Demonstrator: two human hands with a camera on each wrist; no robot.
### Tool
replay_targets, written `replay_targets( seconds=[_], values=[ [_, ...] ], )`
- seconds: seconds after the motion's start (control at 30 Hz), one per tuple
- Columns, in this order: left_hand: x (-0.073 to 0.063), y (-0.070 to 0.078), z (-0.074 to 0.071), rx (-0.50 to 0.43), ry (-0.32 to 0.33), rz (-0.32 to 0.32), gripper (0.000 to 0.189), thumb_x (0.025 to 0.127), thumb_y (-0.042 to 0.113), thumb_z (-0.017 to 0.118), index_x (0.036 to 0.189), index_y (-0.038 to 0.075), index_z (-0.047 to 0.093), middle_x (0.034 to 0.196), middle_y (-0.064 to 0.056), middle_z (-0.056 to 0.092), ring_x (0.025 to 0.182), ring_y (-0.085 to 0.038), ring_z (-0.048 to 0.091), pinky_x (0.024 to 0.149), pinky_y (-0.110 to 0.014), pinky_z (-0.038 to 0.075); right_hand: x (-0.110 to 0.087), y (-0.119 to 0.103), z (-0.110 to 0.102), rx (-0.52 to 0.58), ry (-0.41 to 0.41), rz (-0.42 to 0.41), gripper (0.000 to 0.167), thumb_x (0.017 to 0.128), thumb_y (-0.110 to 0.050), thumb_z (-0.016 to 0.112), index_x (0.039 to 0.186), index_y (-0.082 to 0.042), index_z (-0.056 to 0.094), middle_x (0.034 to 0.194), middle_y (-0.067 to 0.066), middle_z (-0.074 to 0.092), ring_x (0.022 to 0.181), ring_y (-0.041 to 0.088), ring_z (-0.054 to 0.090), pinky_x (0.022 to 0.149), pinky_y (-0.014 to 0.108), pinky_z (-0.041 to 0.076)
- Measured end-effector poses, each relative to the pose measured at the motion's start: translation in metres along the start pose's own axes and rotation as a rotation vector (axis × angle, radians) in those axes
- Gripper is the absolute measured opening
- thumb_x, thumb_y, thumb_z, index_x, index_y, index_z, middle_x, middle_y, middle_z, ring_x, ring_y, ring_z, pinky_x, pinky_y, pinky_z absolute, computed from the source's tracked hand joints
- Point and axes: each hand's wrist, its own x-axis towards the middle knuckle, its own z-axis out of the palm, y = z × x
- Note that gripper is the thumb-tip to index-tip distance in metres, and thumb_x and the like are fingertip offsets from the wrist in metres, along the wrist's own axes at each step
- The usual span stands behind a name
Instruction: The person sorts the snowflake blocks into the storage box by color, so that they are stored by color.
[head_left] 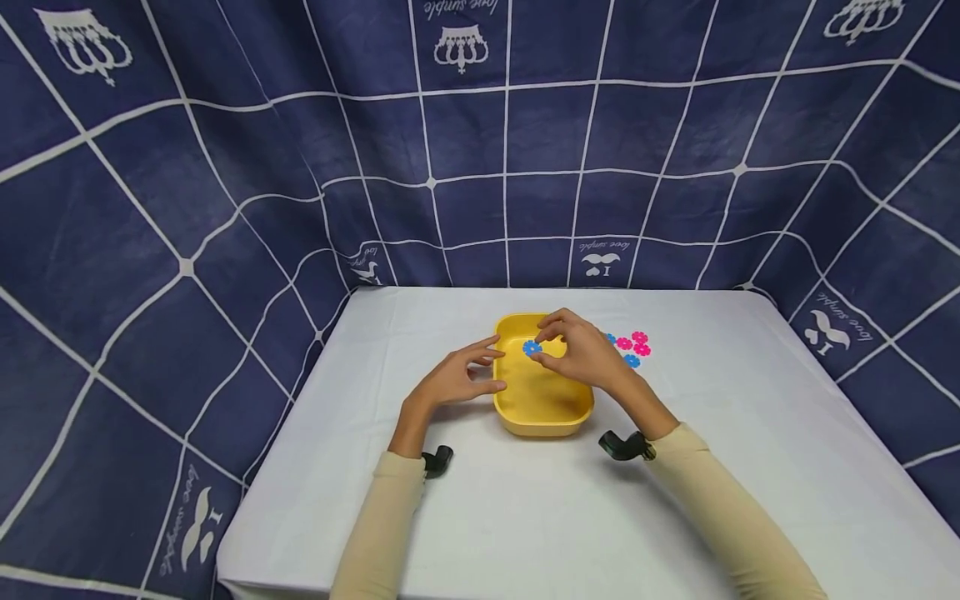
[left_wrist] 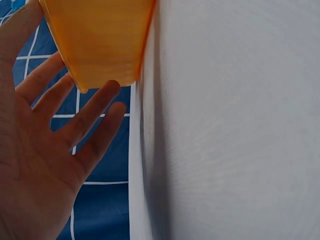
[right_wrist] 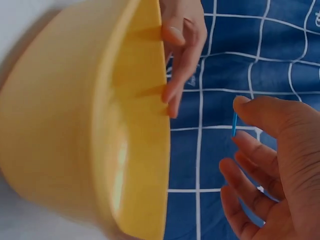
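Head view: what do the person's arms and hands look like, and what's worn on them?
The left sleeve and right sleeve are long, plain and pale beige, ending near the wrists. A small dark, curved device juts from the left wrist, with a similar one at the right. The left hand and right hand are ungloved. No cables show.

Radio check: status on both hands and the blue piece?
Right hand pinches blue flower piece above yellow bin. Left hand at bin's left rim, fingers extended. Nothing visible blocking the piece.
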Motion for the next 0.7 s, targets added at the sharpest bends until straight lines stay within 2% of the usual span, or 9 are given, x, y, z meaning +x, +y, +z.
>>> replay_targets(
  seconds=[0.23, 0.37, 0.53, 0.7],
  values=[
    [0.002, 0.002, 0.0, 0.014, 0.016, -0.014, 0.068, 0.091, 0.048, 0.086, 0.151, 0.025, 0.065, 0.169, 0.014, 0.043, 0.131, -0.017, 0.064, 0.107, -0.04, 0.057, -0.005, 0.001, 0.014, -0.008, -0.046, -0.004, 0.027, 0.09, -0.03, 0.089, 0.107, -0.01, 0.083, 0.131, 0.007, 0.069, 0.116, 0.03, 0.069, 0.097, 0.05, 0.061],
    [0.003, 0.0, -0.001, 0.011, 0.027, -0.003, 0.075, 0.092, 0.048, 0.085, 0.157, 0.024, 0.058, 0.165, 0.01, 0.05, 0.13, -0.018, 0.064, 0.107, -0.041, 0.057, -0.009, -0.001, 0.024, -0.009, -0.083, 0.011, 0.028, 0.09, -0.031, 0.088, 0.108, -0.011, 0.083, 0.131, 0.005, 0.069, 0.115, 0.03, 0.07, 0.095, 0.049, 0.063],
    [0.002, -0.001, -0.002, -0.006, 0.02, 0.014, 0.085, 0.092, 0.051, 0.084, 0.163, 0.019, 0.05, 0.159, 0.004, 0.057, 0.132, -0.021, 0.064, 0.109, -0.044, 0.056, -0.014, -0.002, 0.038, -0.014, -0.138, 0.032, 0.025, 0.09, -0.029, 0.088, 0.108, -0.011, 0.083, 0.132, 0.003, 0.068, 0.121, 0.028, 0.068, 0.102, 0.049, 0.06],
    [0.002, -0.002, -0.001, -0.024, 0.012, 0.02, 0.083, 0.093, 0.046, 0.085, 0.163, 0.017, 0.05, 0.162, 0.001, 0.055, 0.132, -0.024, 0.064, 0.11, -0.047, 0.055, -0.017, 0.0, 0.049, -0.011, -0.159, 0.008, 0.022, 0.09, -0.027, 0.087, 0.106, -0.011, 0.083, 0.13, 0.003, 0.068, 0.118, 0.026, 0.068, 0.103, 0.048, 0.059]
  ],
)
